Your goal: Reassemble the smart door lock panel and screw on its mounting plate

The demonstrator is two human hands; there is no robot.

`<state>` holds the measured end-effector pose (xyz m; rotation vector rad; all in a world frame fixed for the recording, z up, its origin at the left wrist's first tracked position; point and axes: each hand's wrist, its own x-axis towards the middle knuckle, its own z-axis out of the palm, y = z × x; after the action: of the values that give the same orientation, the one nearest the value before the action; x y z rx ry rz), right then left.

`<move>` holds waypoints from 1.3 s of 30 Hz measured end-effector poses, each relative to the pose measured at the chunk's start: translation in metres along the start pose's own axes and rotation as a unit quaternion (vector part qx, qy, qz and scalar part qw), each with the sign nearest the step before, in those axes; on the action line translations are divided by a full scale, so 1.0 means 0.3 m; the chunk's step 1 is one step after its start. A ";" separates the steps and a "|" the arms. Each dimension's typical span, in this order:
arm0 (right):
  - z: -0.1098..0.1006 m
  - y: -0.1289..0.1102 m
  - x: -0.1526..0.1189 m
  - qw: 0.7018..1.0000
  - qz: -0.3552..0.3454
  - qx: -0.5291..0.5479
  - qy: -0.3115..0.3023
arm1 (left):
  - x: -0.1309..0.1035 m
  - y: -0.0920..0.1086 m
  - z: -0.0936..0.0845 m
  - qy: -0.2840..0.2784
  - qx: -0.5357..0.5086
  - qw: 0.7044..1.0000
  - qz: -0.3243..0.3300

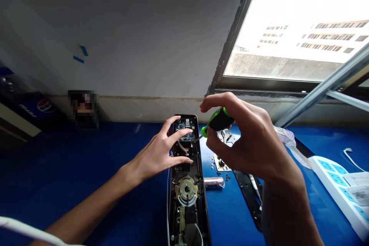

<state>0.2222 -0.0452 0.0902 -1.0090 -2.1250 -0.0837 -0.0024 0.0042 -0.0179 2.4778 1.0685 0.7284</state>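
Observation:
A long black device housing (pixel 205 207) lies uncovered on the blue table, pointing away from me. At its far end sits a blue circuit board (pixel 186 135), and nearer me is a round metal part (pixel 186 189). My left hand (pixel 154 155) rests over the far half with its fingers spread; they seem to touch the housing and board, gripping nothing. In my right hand (pixel 250 146) is a screwdriver (pixel 216 120) with a green and black handle. Its shaft slants down left to the housing's right inner side, just below the board. The exact spot under the tip is too small to make out.
Right of the housing lie a plate with parts (pixel 223 163), several loose screws (pixel 227 177), a wrapped cylinder (pixel 215 183) and a long black panel (pixel 249 200). A white power strip (pixel 334 188) is farther right. A white cable (pixel 25 228) crosses the lower left. The wall stands behind.

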 end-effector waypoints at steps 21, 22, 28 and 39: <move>0.001 0.019 -0.001 0.999 -0.002 -0.021 0.030 | 0.004 0.013 -0.013 -0.009 0.029 1.000 -0.001; 0.000 0.019 -0.001 0.999 -0.002 -0.019 0.035 | 0.005 0.013 -0.014 -0.008 0.034 0.999 0.001; -0.004 0.015 0.000 1.000 0.014 -0.007 0.001 | 0.005 0.015 -0.015 -0.006 0.063 0.998 0.006; -0.002 0.015 0.002 1.000 0.016 -0.004 0.009 | -0.002 0.021 -0.030 0.015 0.085 0.996 0.012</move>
<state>0.2255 -0.0419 0.0900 -1.0434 -2.0932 -0.0847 -0.0043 0.0006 -0.0077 2.6339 1.1566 0.7101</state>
